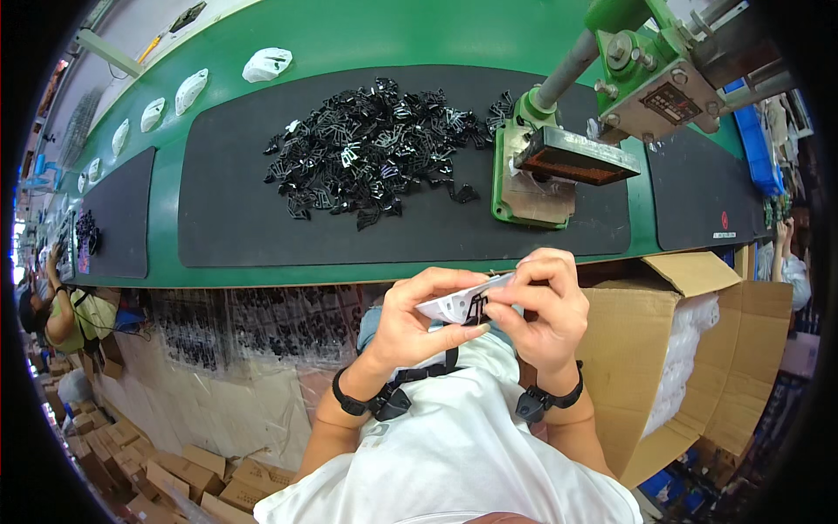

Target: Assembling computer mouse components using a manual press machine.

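Left hand [408,319] and right hand [541,306] pinched white plastic piece [456,302] between them, near body, small black clip [476,309] half seated on it. Big heap of black clips [371,148] remained far on tabletop [262,236]; most work apparently left.

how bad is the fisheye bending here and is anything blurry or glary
Head view: the green bench edge bows strongly and the corners go black; both hands and the white part with its black clip are sharp; lighting is even, with small glints on the black clip pile.
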`<state>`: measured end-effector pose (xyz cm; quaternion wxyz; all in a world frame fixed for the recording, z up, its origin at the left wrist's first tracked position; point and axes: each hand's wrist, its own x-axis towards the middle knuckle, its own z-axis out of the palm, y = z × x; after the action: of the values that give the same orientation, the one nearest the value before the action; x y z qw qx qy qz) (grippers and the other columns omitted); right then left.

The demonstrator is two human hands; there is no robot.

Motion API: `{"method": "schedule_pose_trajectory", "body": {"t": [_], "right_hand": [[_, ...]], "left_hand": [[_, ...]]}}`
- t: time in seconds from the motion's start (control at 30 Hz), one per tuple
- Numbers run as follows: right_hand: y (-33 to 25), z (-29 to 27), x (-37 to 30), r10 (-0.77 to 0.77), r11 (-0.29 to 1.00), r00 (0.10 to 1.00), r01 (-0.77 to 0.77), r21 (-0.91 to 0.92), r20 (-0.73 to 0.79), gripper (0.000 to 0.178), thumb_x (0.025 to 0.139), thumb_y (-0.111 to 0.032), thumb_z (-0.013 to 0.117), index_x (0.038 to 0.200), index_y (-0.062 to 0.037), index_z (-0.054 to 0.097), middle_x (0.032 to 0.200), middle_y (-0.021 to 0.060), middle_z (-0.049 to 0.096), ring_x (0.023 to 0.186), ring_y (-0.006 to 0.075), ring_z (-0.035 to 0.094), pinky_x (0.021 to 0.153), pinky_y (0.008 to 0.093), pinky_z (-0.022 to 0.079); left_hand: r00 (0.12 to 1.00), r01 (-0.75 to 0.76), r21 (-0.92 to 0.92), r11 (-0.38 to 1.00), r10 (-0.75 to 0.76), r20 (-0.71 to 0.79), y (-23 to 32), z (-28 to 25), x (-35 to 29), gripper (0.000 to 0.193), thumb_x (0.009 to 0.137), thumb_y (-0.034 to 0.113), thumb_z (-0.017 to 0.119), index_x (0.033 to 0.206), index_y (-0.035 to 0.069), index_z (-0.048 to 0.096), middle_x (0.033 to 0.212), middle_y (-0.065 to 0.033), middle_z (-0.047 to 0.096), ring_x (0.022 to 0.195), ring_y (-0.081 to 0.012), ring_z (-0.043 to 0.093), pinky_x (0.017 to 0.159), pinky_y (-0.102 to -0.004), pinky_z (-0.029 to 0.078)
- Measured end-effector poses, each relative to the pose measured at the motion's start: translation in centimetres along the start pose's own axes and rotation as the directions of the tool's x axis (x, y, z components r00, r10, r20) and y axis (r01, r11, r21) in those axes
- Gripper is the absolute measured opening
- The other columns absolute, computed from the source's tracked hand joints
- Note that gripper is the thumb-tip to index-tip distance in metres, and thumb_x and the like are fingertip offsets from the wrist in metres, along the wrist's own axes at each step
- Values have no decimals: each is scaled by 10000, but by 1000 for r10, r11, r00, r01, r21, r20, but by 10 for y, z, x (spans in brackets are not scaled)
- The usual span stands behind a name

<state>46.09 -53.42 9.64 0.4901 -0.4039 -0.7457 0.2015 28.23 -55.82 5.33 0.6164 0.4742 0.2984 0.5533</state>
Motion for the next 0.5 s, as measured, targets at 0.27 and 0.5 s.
{"method": "schedule_pose_trajectory", "body": {"t": [0.27,0.5], "right_hand": [[3,1,-6,9,999,996,-13,-42,-92,264,609,-58,863,841,-78,740,783,21,619,804,224,571,678,335,478],[1,0,-8,21,999,1000,-22,-31,-19,240,614,-47,859,822,-79,744,763,10,610,816,229,570,686,344,479]], "left_hand": [[999,36,42,998,-36,7,3,4,1,486,747,7,812,1191,-38,620,1159,-127,676,1036,-162,650,917,-305,512],[1000,-12,118,993,12,1,3,4,-4,501,733,17,824,1195,-15,632,1137,-127,686,1022,-171,661,904,-300,512]]}}
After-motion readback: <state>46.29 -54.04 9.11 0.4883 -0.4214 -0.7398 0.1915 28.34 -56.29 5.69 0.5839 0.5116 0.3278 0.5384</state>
